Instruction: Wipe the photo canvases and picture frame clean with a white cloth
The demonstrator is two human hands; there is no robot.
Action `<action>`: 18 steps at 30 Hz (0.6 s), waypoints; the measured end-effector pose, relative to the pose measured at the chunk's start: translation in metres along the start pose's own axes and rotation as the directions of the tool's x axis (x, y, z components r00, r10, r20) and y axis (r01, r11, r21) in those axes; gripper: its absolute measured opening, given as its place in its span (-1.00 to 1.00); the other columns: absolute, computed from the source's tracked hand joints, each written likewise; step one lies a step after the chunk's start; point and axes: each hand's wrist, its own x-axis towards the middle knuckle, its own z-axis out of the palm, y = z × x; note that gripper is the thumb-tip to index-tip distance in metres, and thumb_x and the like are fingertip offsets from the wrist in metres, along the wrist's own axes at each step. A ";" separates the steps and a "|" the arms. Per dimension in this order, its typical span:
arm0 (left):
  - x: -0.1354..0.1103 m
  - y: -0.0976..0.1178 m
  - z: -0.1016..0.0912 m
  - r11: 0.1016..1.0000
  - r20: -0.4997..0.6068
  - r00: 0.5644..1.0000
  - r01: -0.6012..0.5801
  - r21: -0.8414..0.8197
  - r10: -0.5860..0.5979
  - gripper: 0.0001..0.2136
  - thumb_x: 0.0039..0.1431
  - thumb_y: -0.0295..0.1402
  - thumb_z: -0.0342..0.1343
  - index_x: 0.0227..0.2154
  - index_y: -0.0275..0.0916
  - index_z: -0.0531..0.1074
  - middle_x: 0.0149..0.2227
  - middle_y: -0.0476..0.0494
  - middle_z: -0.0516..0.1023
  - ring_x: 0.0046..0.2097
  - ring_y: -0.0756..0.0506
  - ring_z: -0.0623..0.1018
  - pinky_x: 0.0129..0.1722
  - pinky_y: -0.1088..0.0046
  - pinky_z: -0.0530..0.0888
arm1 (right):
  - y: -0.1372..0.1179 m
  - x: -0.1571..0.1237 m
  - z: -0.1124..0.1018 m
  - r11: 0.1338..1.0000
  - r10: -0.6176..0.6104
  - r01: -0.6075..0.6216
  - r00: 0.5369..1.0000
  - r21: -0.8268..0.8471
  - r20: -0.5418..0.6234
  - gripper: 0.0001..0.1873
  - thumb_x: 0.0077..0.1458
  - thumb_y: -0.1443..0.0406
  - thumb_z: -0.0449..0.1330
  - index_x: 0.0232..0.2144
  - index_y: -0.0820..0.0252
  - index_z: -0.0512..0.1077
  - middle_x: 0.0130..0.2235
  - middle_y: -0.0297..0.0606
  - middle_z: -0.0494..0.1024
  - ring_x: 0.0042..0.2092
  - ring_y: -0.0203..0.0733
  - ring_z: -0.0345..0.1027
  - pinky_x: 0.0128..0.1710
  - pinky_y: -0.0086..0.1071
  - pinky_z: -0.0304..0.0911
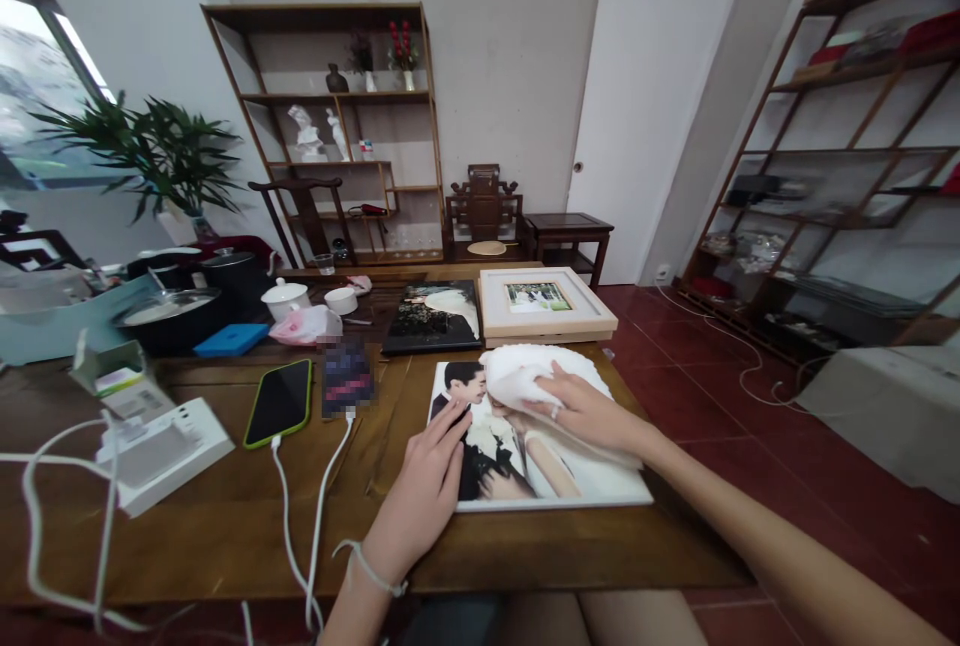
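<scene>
A large printed photo panel [570,481] lies flat on the wooden table [225,526] in front of me. My left hand [427,486] rests flat on its left edge with the fingers stretched out, holding nothing. My right hand [585,411] presses a white cloth [517,376] onto the upper middle of the picture, its fingers closed over the cloth.
Behind the panel lie a dark photo panel [433,318] and a white framed picture [544,304]. Two phones [279,402] on charging cables, a white power strip [161,446], pots, cups and a blue pad fill the left side. Shelves, chairs and a door stand beyond.
</scene>
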 end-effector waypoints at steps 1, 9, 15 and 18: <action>0.000 0.000 0.000 1.000 -0.006 1.000 -0.003 -0.004 0.003 -0.62 0.27 -0.41 -0.21 0.12 -0.18 0.22 0.21 -0.16 0.21 0.25 -0.10 0.16 0.19 0.16 0.19 | 0.002 0.005 0.001 1.000 -0.010 0.010 1.000 -0.004 -0.022 -0.72 0.24 0.21 -0.10 -0.27 0.15 0.38 -0.16 -0.23 0.51 -0.04 -0.07 0.32 0.19 0.06 -0.25; 0.000 0.000 -0.001 1.000 -0.024 1.000 -0.013 -0.022 0.013 -0.62 0.26 -0.41 -0.20 0.11 -0.15 0.23 0.21 -0.15 0.22 0.25 -0.11 0.17 0.17 0.16 0.21 | -0.019 -0.010 0.018 0.992 -0.019 0.022 1.000 -0.123 0.021 -0.71 0.15 0.37 -0.05 -0.12 0.18 0.37 0.07 -0.10 0.37 0.26 -0.01 -0.14 0.20 0.13 -0.36; 0.000 0.000 0.001 1.000 0.008 1.000 0.001 -0.014 -0.001 -0.62 0.27 -0.43 -0.23 0.12 -0.19 0.21 0.24 -0.16 0.17 0.27 -0.09 0.11 0.20 0.17 0.17 | -0.066 -0.060 0.022 0.997 -0.009 0.020 0.991 -0.080 0.136 -0.69 -0.06 0.49 0.01 -0.27 0.18 0.40 0.14 -0.12 0.30 0.28 -0.02 -0.22 0.22 0.13 -0.38; 0.000 0.000 0.001 1.000 0.009 1.000 -0.003 -0.013 0.003 -0.61 0.27 -0.44 -0.23 0.13 -0.19 0.20 0.25 -0.16 0.15 0.27 -0.09 0.09 0.20 0.18 0.16 | -0.075 -0.071 0.020 0.998 -0.015 0.027 0.980 -0.057 0.201 -0.70 -0.13 0.51 0.03 -0.32 0.18 0.40 0.14 -0.15 0.30 0.28 -0.01 -0.22 0.23 0.12 -0.35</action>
